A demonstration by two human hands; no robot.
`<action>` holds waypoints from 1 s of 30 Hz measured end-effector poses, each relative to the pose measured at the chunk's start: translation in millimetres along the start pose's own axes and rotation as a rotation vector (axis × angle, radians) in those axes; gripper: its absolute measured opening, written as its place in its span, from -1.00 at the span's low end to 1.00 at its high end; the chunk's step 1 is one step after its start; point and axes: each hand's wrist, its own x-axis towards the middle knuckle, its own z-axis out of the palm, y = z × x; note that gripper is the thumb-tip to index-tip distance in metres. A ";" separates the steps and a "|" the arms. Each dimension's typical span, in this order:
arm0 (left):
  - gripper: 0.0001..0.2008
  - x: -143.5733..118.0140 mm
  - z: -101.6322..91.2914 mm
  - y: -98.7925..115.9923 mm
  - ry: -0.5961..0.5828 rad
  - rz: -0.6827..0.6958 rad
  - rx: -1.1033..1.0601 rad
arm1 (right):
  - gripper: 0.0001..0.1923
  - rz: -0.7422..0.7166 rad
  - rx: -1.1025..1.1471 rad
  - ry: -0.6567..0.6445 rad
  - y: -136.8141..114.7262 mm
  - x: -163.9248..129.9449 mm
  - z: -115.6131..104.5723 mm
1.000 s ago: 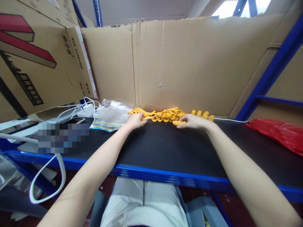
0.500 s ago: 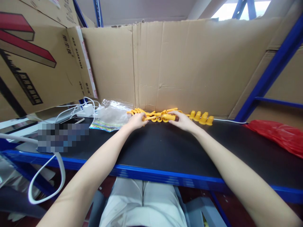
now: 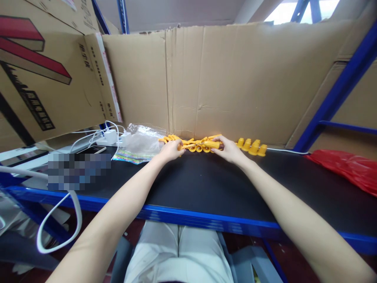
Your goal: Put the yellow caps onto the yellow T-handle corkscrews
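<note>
**Ana:** Yellow plastic pieces (image 3: 194,144) sit heaped on the black shelf top (image 3: 206,181), tight against the tall brown cardboard wall (image 3: 235,82), and both hands are in the heap.

**Ben:** The right hand (image 3: 231,150) has its fingers pinched around one ribbed yellow tube (image 3: 212,144), lying level at the front of the heap. The left hand (image 3: 170,150) is curled at the heap's near left end, fingertips on a piece there; whether it truly grips it, I cannot tell.

**Ana:** To the right of the heap, a short row of yellow cone-shaped caps (image 3: 251,146) stands upright along the cardboard wall, just apart from the right hand.

**Ben:** So I judge this as sorting or pairing: picking a tube out of the loose heap. The next move would call for lifting it clear without dragging its neighbours along.

**Ana:** Left of the heap lies a crumpled clear plastic bag (image 3: 140,144), then white chargers and cables (image 3: 110,136). Far right of it, a red plastic bag (image 3: 347,167) rests on the shelf top.
</note>
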 end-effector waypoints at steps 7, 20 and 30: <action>-0.71 0.6 -0.1 0.6 0.019 0.014 0.008 | -0.72 -0.007 0.030 0.008 0.7 -1.1 -0.7; -0.76 -1.0 -2.3 1.5 0.022 0.028 0.029 | -0.78 -0.254 -0.153 0.032 10.5 -1.4 -0.1; -0.74 -1.2 -3.4 3.9 0.038 0.024 0.019 | -0.68 -0.100 -0.218 0.039 17.7 -1.7 4.0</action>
